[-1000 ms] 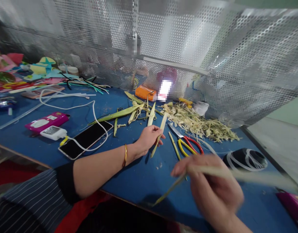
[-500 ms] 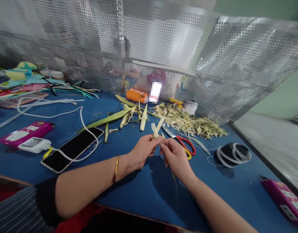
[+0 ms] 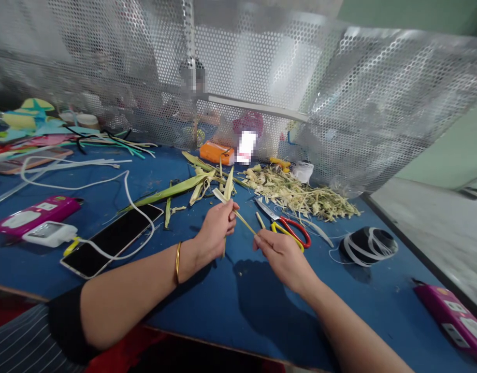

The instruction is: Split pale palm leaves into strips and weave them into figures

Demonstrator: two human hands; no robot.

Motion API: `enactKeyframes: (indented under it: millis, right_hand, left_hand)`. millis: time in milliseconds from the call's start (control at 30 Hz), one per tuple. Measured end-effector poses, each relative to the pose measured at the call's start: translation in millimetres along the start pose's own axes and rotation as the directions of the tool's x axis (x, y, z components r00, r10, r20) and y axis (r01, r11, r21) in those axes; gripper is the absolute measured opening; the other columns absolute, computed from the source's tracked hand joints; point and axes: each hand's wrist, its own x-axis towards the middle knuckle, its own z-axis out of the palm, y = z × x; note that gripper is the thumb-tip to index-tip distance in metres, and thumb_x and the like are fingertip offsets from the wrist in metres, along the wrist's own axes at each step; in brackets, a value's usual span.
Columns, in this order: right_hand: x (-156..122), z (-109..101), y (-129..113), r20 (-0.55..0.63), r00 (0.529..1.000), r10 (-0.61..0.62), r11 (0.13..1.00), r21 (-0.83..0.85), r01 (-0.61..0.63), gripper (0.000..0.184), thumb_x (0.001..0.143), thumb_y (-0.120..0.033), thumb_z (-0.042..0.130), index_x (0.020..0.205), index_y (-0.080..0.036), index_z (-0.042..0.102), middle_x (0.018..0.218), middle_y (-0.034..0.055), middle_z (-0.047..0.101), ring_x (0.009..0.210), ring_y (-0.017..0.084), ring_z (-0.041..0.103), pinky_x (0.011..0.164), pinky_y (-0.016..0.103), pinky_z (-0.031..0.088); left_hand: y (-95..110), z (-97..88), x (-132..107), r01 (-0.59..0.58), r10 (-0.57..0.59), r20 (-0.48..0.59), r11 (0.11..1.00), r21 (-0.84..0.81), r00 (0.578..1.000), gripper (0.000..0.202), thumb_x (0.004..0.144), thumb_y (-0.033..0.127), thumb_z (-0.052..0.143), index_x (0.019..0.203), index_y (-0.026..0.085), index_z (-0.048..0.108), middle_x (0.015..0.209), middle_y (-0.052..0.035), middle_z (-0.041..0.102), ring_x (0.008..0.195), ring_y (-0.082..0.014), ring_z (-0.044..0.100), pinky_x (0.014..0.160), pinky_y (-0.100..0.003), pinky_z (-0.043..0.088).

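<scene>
My left hand (image 3: 218, 224) is closed on pale corn husk strips (image 3: 219, 195), whose flat ends stick up past the thumb. A thin strand (image 3: 246, 224) of the husk runs taut from there to my right hand (image 3: 280, 253), which pinches its other end between thumb and fingers. Just beyond the right hand lie scissors (image 3: 295, 231) with one red and one yellow handle, blades half apart. Past the left hand are longer green and cream husk leaves (image 3: 172, 190). A heap of shredded husk (image 3: 304, 196) spreads behind the scissors.
To the left are a black phone (image 3: 112, 241), a white cable (image 3: 128, 192) and a purple power strip (image 3: 40, 211). A black spool with white ribbon (image 3: 368, 246) and another purple power strip (image 3: 453, 316) sit right. An orange packet (image 3: 216, 153) stands before the perforated metal screen (image 3: 257, 62).
My hands have moved apart, the left one up and leftward, the right one slightly down. The husk strand is now stretched between them; before, the hands were together over crossed strips.
</scene>
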Motion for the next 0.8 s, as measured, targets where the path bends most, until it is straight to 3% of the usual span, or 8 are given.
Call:
enactKeyframes:
  millis: [133,167,233,300,367,433,533,800]
  right_hand:
    - [-2.5,-5.3,-4.4,0.201,0.979,0.013,0.947,0.313,-0.077,0.038,0.094,-0.04,0.04,0.066,-0.02,0.058,0.047,-0.0059,0.039,0.042,0.01,0.036,0.045,0.024,0.028]
    - [-2.7,-6.8,-4.4,0.14,0.99,0.025,0.942,0.329,-0.071,0.04,0.094,-0.041,0.041,0.065,-0.02,0.058,0.045,-0.0061,0.038,0.041,0.01,0.036,0.045,0.024,0.029]
    - [-2.0,-9.5,-2.5,-0.152,0.987,0.053,0.959,0.285,-0.008,0.04,0.094,-0.043,0.042,0.065,-0.02,0.057,0.047,-0.0052,0.041,0.044,0.011,0.04,0.049,0.025,0.033]
    - [-0.1,-10.3,0.9,-0.463,0.886,0.035,0.985,0.165,0.047,0.033,0.093,-0.043,0.045,0.074,-0.02,0.059,0.058,-0.002,0.052,0.056,0.014,0.049,0.057,0.026,0.038]
    - [2.1,-7.7,3.7,-0.559,0.828,-0.042,0.997,0.028,0.07,0.026,0.091,-0.043,0.049,0.091,-0.019,0.06,0.081,0.0037,0.063,0.075,0.018,0.058,0.069,0.028,0.043]
    - [3.6,-1.7,4.4,-0.445,0.891,-0.093,0.996,-0.053,0.078,0.025,0.089,-0.041,0.053,0.102,-0.02,0.059,0.093,0.0062,0.066,0.086,0.021,0.06,0.075,0.03,0.043]
    - [4.3,8.4,2.9,-0.145,0.989,-0.039,0.999,-0.035,0.035,0.022,0.093,-0.036,0.044,0.086,-0.022,0.059,0.069,0.0002,0.061,0.065,0.017,0.057,0.061,0.025,0.039]
    - [5.1,-5.5,6.6,-0.018,1.0,-0.025,0.997,0.069,0.026,0.032,0.093,-0.034,0.041,0.067,-0.02,0.055,0.051,-0.0049,0.04,0.05,0.011,0.039,0.05,0.023,0.027]
  left_hand:
    - [14.2,-11.4,18.5,-0.113,0.099,-0.193,0.992,-0.063,0.976,0.022,0.092,0.025,0.044,0.072,0.018,0.049,0.049,0.0096,0.028,0.035,-0.0035,0.022,0.037,-0.017,0.014]
    - [18.0,-13.9,22.2,-0.147,0.127,-0.225,0.986,-0.074,0.966,0.022,0.093,0.024,0.043,0.073,0.018,0.049,0.05,0.0093,0.029,0.035,-0.0039,0.023,0.037,-0.018,0.015]
    - [22.6,-16.2,25.4,-0.208,0.184,-0.265,0.976,-0.066,0.946,0.021,0.092,0.024,0.044,0.072,0.019,0.048,0.05,0.009,0.029,0.036,-0.0041,0.024,0.038,-0.018,0.016]
    - [20.3,-13.6,21.5,-0.262,0.25,-0.25,0.965,-0.017,0.936,0.021,0.091,0.028,0.048,0.072,0.019,0.049,0.051,0.0087,0.03,0.037,-0.0041,0.025,0.038,-0.019,0.016]
    - [11.4,-7.2,11.8,-0.272,0.275,-0.163,0.961,0.044,0.947,0.023,0.089,0.034,0.053,0.073,0.018,0.052,0.051,0.0087,0.032,0.037,-0.0037,0.025,0.038,-0.019,0.015]
    - [-0.3,0.2,0.0,-0.242,0.246,-0.052,0.967,0.08,0.968,0.026,0.085,0.04,0.059,0.074,0.017,0.055,0.052,0.0084,0.037,0.038,-0.0034,0.027,0.039,-0.019,0.017]
    - [-11.9,7.0,-13.3,-0.132,0.121,0.103,0.986,0.106,0.987,0.031,0.08,0.045,0.063,0.075,0.015,0.057,0.051,0.0082,0.039,0.038,-0.0033,0.029,0.039,-0.018,0.018]
    - [3.4,-1.1,-1.9,0.024,-0.021,0.054,0.998,-0.053,0.998,0.025,0.091,0.032,0.052,0.072,0.016,0.051,0.049,0.0091,0.032,0.034,-0.0022,0.024,0.036,-0.017,0.014]
